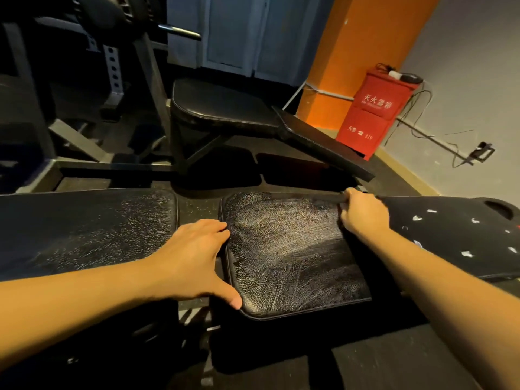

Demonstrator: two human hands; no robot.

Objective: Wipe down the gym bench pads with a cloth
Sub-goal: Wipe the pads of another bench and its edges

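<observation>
From the head camera, a cracked black leather seat pad [292, 257] sits in the middle, with a long black back pad [84, 229] just to its left. The left hand [194, 260] lies flat and spread wide on the seat pad's left edge. The right hand [363, 212] pinches a dark cloth [327, 199] at the pad's far right corner.

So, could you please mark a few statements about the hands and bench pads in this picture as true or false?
1. The left hand rests flat on the seat pad's left edge. True.
2. The right hand is at the pad's near edge. False: it grips something dark at the far right corner.
3. The seat pad shows whitish streaks. True.
4. The box by the wall is blue. False: it is red.
</observation>
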